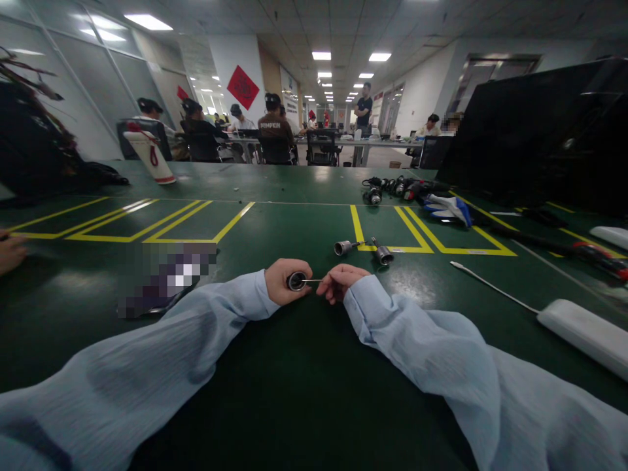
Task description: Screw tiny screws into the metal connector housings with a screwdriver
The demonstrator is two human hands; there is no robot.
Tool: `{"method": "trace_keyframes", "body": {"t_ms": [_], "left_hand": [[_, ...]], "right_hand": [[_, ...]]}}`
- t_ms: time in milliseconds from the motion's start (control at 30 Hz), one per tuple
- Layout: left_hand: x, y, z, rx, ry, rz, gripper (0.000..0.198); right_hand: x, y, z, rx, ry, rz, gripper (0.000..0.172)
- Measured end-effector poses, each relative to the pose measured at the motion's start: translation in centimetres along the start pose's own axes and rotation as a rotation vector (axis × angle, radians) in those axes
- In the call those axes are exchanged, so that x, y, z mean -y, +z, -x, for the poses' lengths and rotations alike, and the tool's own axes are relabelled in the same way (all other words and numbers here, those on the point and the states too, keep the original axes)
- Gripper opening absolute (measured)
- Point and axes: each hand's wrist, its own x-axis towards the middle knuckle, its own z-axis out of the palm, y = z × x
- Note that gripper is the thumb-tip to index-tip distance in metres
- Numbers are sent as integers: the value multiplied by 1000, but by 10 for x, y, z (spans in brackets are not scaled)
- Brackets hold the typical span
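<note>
My left hand is wrapped round a metal cup-shaped hole saw, whose open round end faces me. Just to the right, my right hand pinches a thin metal rod. The rod's far end reaches the rim of the hole saw; whether it goes into a hole there I cannot tell. Beyond my right hand, two similar hole saws with shanks lie on the green table: one hole saw on its side, the other hole saw by a yellow line.
A blurred-out dark object lies left of my hands. Another person's hand rests at the left edge. Farther right are a glove, several metal parts, a white cable and a white power strip. A white cup leans at the back.
</note>
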Motion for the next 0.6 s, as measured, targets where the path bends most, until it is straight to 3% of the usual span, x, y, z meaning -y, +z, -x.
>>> {"method": "trace_keyframes", "body": {"t_ms": [167,367,600], "left_hand": [[1,-1,1,16,-26,85,12],[2,-2,0,13,-63,134,12],[0,-1,0,-114,-40,-104,10]], "right_hand": [[2,-6,-8,48,89,-15,16],[0,-1,-1,27,19,-48,15],[-2,6,5,-73,-86,6,18]]}}
